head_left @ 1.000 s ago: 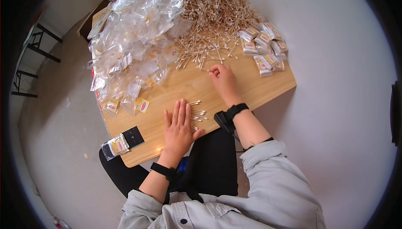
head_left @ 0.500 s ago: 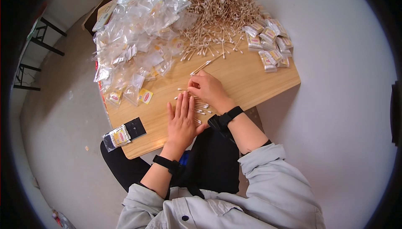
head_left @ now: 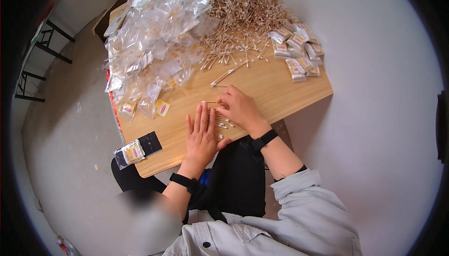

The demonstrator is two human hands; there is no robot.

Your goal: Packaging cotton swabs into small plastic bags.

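My left hand (head_left: 202,132) lies flat near the table's front edge, fingers stretched out over a small row of cotton swabs (head_left: 221,119). White tips stick out to its right, while the hand covers the rest. Just to the right, my right hand (head_left: 239,110) has its fingers bent into a pinch. From those fingers a single cotton swab (head_left: 210,101) runs left to above my left fingertips; part of it is hidden. Slightly farther away, a few loose cotton swabs (head_left: 226,77) rest on the wood.
Clear plastic bags (head_left: 159,27) heap up at the far left of the table (head_left: 276,94). A big pile of cotton swabs (head_left: 245,3) stands at the back. Filled packs (head_left: 299,50) gather at the right edge. One filled pack (head_left: 133,152) overlaps a black card (head_left: 152,143) at front left.
My right hand has shifted slightly right and nearer to me, with its fingers lower beside the row. My left hand stays flat in almost the same place.
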